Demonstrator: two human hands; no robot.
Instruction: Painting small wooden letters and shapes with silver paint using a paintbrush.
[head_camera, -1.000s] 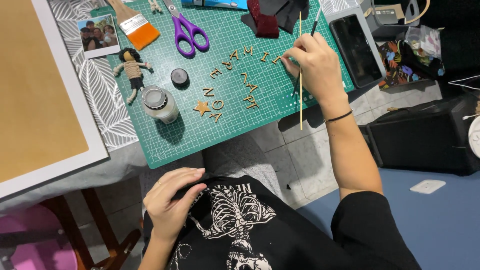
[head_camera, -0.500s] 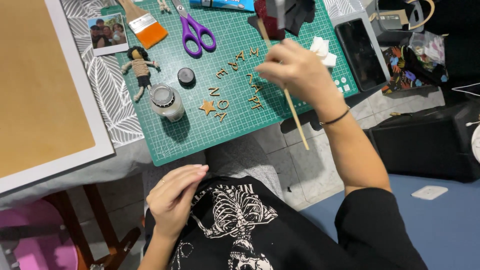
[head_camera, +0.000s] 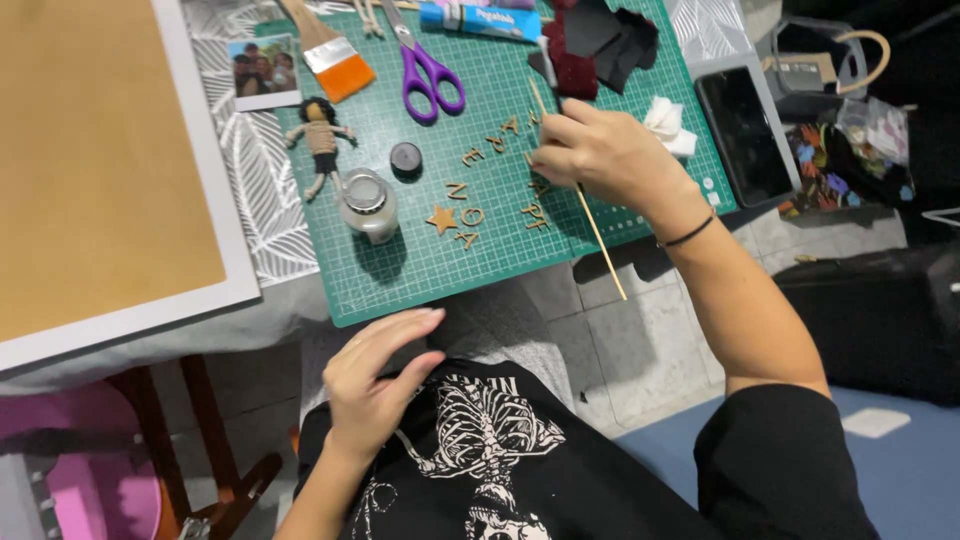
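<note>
Head view: the right hand (head_camera: 600, 155) pinches a thin wooden stick (head_camera: 590, 215) between its fingers, slanted over small wooden letters (head_camera: 490, 180) on a green cutting mat (head_camera: 420, 270). The left hand (head_camera: 375, 375) rests in the lap, fingers loosely spread, holding nothing. Purple scissors (head_camera: 430, 75), a small jar (head_camera: 368, 205), a yarn doll (head_camera: 322, 140) and an orange-bristled brush (head_camera: 330, 50) lie on the mat; a framed board (head_camera: 100, 170) lies left, grey floor tiles (head_camera: 640, 340) below.
</note>
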